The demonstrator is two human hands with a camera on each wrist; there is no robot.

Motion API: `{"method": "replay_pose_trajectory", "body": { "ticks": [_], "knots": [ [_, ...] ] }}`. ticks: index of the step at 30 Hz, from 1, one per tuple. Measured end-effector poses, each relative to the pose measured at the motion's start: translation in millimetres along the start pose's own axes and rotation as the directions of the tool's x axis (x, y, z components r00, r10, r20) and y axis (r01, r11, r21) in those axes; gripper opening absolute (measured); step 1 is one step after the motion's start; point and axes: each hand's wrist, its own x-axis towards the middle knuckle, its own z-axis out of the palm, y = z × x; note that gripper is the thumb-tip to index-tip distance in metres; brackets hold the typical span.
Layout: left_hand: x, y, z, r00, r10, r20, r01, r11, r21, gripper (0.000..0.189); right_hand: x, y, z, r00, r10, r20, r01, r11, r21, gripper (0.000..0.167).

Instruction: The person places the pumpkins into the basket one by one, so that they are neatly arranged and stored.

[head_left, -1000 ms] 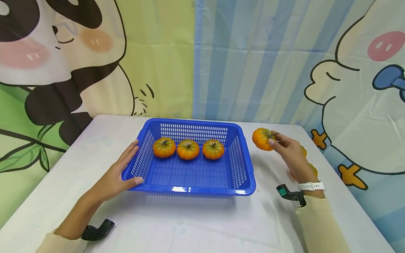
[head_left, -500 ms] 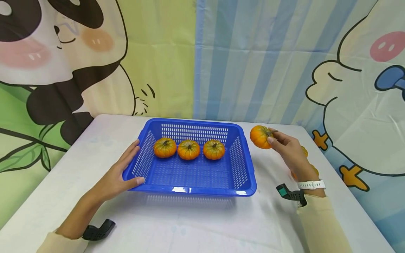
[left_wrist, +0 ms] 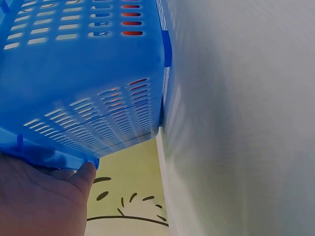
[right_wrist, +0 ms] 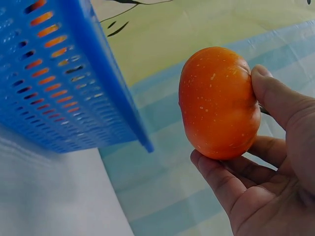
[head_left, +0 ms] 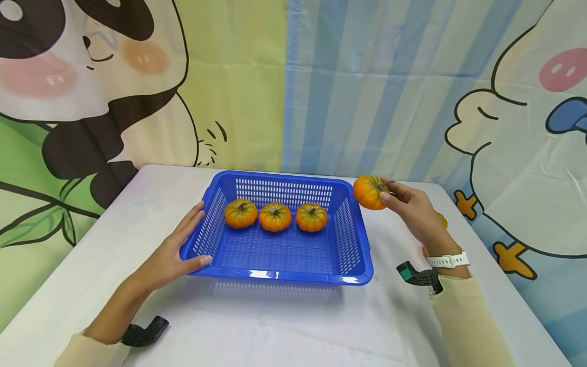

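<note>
Head view: The held pumpkin (head_left: pixel 369 192), pinched by the right hand (head_left: pixel 415 211), has moved closer to the blue basket (head_left: pixel 275 276), where 3 pumpkins (head_left: pixel 275 217) sit; the left hand (head_left: pixel 167 257), spread, touches its rim.

Bright — white glints along basket rim (head_left: pixel 302 277).

We counted one basket (head_left: pixel 275 277), three pumpkins (head_left: pixel 274 217) inside it, one held pumpkin (head_left: pixel 369 192), parts of two more pumpkins (head_left: pixel 442 220), one left hand (head_left: pixel 168 259), one right hand (head_left: pixel 415 216), two black wrist devices (head_left: pixel 145 332), one white wristband (head_left: pixel 449 260), one tabletop (head_left: pixel 284 331).
</note>
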Motion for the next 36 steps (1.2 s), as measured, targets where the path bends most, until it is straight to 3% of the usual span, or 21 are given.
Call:
{"method": "replay_pose_trajectory", "body": {
  "ticks": [5,13,23,36],
  "knots": [
    [-0.1,0.1,0.4,1.000,-0.003,0.000,0.003,1.000,-0.008,0.094,1.5,-15,1,0.999,-0.051,0.009,0.051,0.999,0.019,0.060],
    [-1.2,-1.0,0.9,1.000,-0.002,-0.009,0.001,1.000,-0.015,0.094,7.5,-37,6,0.993,-0.100,0.064,0.098,0.995,0.032,0.062],
    [-1.0,-0.2,1.3,1.000,0.001,-0.016,-0.001,1.000,-0.017,0.093,24.0,-57,21,0.971,-0.160,0.180,0.161,0.987,0.008,0.057],
    [0.7,-0.6,1.1,1.000,0.004,-0.012,-0.004,1.000,0.004,0.094,34.9,-73,45,0.935,-0.228,0.272,0.215,0.974,0.077,0.053]
  ]
}}
